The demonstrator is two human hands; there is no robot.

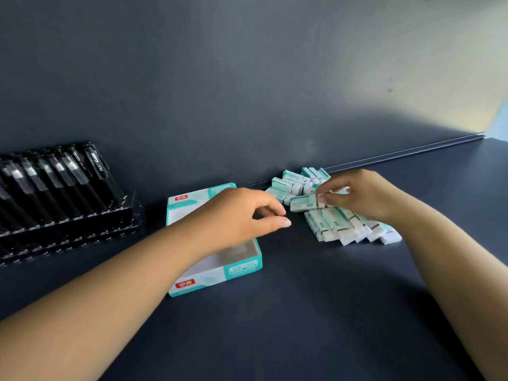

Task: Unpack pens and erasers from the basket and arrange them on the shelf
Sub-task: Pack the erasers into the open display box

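My right hand [365,196]: right of centre in the frame, fingertips pinching one teal-and-white eraser [303,202] by its end, held just above the others.
My left hand [242,215]: at centre, hovering over the open box, fingers loosely curled, thumb and forefinger near each other but holding nothing.
Neat row of erasers [354,226]: just below my right hand, lying side by side on the shelf [302,325], edges touching.
Loose pile of erasers [297,182]: just behind the held one, against the back wall, jumbled and not yet lined up.
Eraser box [214,270]: under my left forearm, lid open, and the part of the inside I can see is bare.
Pens [55,188]: upper left of the frame, black, standing in rows in a dark display tray, well apart from the erasers.
Basket: not in view.
Progress, as I judge it: pens look arranged; erasers are out of the box, part lined up, the pile at the back left to sort.
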